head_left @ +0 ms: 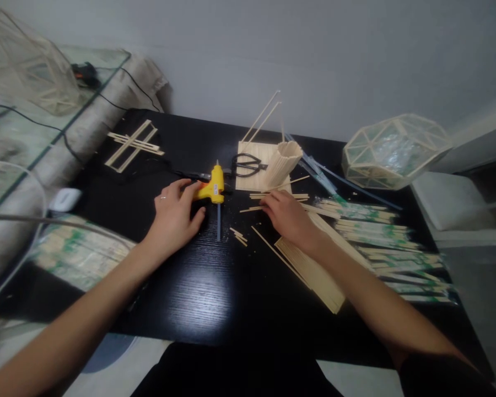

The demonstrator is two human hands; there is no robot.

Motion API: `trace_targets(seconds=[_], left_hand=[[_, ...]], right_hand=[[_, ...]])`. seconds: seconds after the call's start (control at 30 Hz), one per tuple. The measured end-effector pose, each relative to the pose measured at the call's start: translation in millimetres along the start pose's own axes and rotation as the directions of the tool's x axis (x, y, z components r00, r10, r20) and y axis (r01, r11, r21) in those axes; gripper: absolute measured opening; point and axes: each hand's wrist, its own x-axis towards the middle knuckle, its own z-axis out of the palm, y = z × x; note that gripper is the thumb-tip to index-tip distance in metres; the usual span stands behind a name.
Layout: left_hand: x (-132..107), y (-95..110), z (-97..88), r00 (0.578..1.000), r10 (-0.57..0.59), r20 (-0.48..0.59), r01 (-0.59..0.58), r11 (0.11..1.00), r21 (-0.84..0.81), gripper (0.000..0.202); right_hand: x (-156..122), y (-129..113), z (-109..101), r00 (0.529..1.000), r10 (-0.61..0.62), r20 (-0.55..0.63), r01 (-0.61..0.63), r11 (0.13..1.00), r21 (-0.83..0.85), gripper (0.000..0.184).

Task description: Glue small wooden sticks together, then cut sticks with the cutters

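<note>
My left hand (176,209) is at the handle of a yellow hot glue gun (217,184), its fingers curled over the orange handle end and the thumb held apart. The nozzle points away from me, and a blue glue stick (219,223) sticks out of the rear. My right hand (289,215) has its fingertips closed on thin wooden sticks (254,208) in front of a square stick panel (252,165). On that panel stand a round cup made of sticks (283,160) and slim upright sticks. Black-handled scissors (248,165) lie on the panel, left of the cup.
Under my right forearm lies a flat stick bundle (314,264). Packs of sticks (380,234) cover the table's right side, with a geometric stick frame (397,151) behind. Crossed sticks (134,146) lie back left. Short offcuts (238,236) sit between my hands. Cables (66,138) hang at left.
</note>
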Motion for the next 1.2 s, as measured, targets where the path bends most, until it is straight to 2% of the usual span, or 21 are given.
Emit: trace_targets(seconds=[0.17, 0.37, 0.67, 0.83, 1.0, 1.1, 1.2], left_hand=[[4, 1, 0.9, 0.999, 0.028, 0.026, -0.030, 0.999, 0.046, 0.052], [10, 4, -2.9, 0.998, 0.034, 0.051, -0.040, 0.993, 0.115, 0.046], [14, 2, 3.5, 0.996, 0.042, 0.078, -0.051, 0.991, 0.122, 0.042], [17, -6, 5.6, 0.998, 0.065, 0.024, -0.064, 0.997, -0.042, 0.038], [12, -6, -8.1, 0.995, -0.072, -0.073, 0.055, 0.976, -0.212, 0.039], [4, -4, -13.7, 0.980, -0.170, -0.101, 0.118, 0.914, -0.389, 0.043], [-5, 2, -11.9, 0.964, -0.248, -0.096, 0.154, 0.813, -0.561, 0.048]], right_hand=[[4, 4, -4, 0.994, -0.041, 0.099, 0.034, 0.997, 0.063, 0.018], [9, -2, -14, 0.975, -0.043, 0.216, 0.034, 0.998, 0.043, 0.016], [4, -12, -10, 0.968, -0.118, 0.222, 0.135, 0.989, -0.061, 0.032], [2, -19, -13, 0.973, -0.133, 0.188, 0.142, 0.989, -0.035, 0.036], [5, -24, -17, 0.964, -0.148, 0.221, 0.157, 0.987, -0.024, 0.035], [5, -25, -16, 0.957, -0.177, 0.228, 0.188, 0.982, -0.027, 0.034], [6, -27, -14, 0.953, -0.195, 0.233, 0.212, 0.976, -0.047, 0.029]])
